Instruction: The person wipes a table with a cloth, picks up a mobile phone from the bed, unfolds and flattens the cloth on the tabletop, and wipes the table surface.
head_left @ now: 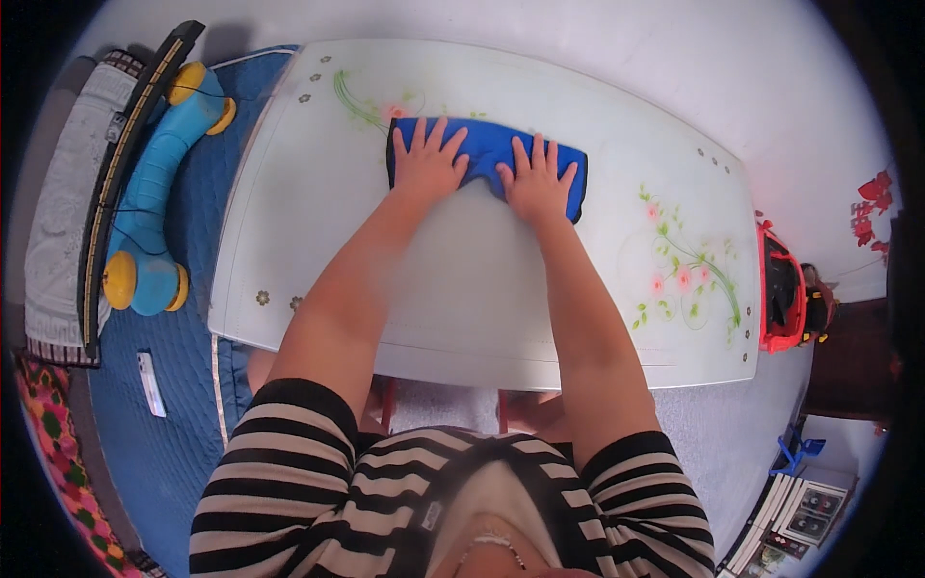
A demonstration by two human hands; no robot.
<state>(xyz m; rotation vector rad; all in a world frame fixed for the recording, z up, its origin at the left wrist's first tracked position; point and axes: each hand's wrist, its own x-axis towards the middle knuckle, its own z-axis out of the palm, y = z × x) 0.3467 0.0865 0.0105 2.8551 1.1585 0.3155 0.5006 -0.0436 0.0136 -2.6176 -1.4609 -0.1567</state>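
A blue cloth piece with black edging (489,143) lies spread flat on the white flower-patterned table (462,279). It is wider than deep, and its near edge has a notch at the middle; I cannot tell what kind of article it is. My left hand (431,166) rests palm down on its left part, fingers spread. On its right part lies my right hand (538,186), also palm down with the fingers apart. Neither hand grips the cloth. Parts of it are hidden beneath my palms and fingers.
Left of the table is a blue quilted cover (193,356) with a white phone (151,383) on it. A curved blue-and-yellow object (149,193) lies beside a long dark bar (125,183). At the table's right edge stands a red container (782,289) with dark contents.
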